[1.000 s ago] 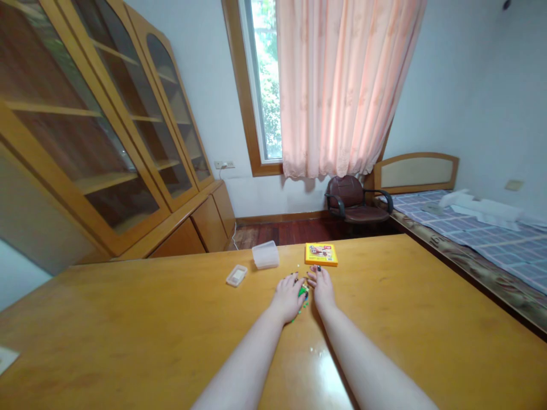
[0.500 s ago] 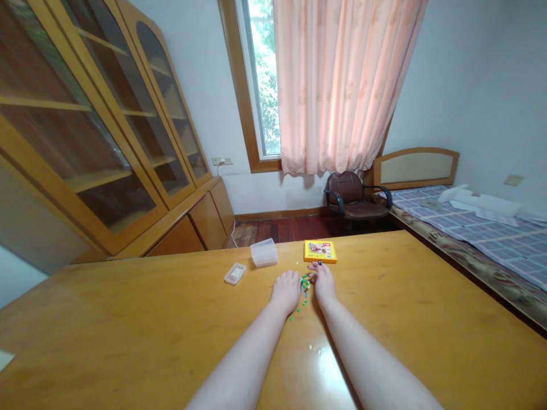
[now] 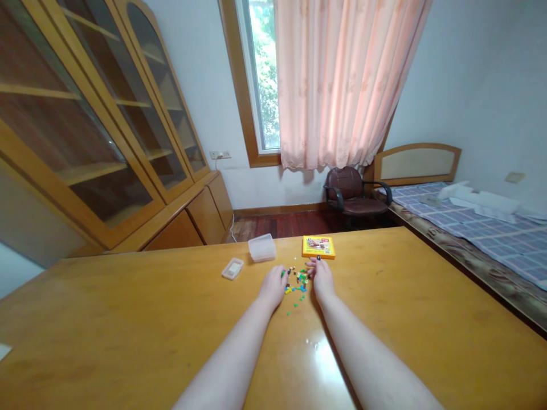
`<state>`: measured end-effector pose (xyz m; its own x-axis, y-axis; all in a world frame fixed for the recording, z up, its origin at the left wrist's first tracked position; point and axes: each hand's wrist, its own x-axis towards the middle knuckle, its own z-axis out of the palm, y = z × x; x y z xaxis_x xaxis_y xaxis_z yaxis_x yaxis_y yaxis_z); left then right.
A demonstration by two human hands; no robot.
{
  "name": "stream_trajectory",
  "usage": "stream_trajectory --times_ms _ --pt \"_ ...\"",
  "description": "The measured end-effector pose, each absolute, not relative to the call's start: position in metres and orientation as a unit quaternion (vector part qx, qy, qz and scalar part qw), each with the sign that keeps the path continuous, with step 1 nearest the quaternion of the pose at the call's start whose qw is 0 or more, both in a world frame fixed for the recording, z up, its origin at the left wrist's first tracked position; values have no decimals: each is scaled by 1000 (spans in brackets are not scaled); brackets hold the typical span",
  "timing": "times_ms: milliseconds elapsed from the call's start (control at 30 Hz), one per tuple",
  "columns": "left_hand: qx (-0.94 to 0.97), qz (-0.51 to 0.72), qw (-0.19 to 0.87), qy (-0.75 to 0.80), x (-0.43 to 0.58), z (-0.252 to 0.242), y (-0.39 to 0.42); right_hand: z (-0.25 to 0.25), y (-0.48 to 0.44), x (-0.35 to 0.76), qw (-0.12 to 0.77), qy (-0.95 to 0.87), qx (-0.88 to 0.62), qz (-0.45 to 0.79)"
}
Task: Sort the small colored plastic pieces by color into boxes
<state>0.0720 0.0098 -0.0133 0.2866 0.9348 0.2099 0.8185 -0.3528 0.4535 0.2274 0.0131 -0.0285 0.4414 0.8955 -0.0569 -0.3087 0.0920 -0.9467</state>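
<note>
A loose pile of small toy bricks (image 3: 301,278), green, blue, yellow, white and brown, lies scattered on the table between my hands. My left hand (image 3: 272,286) rests at the pile's left side, fingers curved and loosely apart, a green piece showing by its fingertips. Along the right side of the pile is my right hand (image 3: 323,280), its fingers parted and partly bent, touching or nearly touching the closest bricks. I see nothing gripped in either hand. A yellow picture box (image 3: 318,247) lies flat just beyond the right hand.
Beyond my left hand stand a translucent plastic container (image 3: 262,248) and a small shallow tray (image 3: 233,269) with something pale in it. The wooden table (image 3: 128,324) has its far edge close behind them. Past it are an office chair (image 3: 351,191), a bed and a glass-door cabinet.
My left hand has moved left off the bricks and turned on its side, uncovering more of them, including yellow and blue ones. My right hand has barely moved.
</note>
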Motion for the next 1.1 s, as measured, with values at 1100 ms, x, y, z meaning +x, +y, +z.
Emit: stream_trajectory --times_ms 1100 --pt "894 116 73 427 119 -19 -3 -30 23 247 760 -127 -508 384"
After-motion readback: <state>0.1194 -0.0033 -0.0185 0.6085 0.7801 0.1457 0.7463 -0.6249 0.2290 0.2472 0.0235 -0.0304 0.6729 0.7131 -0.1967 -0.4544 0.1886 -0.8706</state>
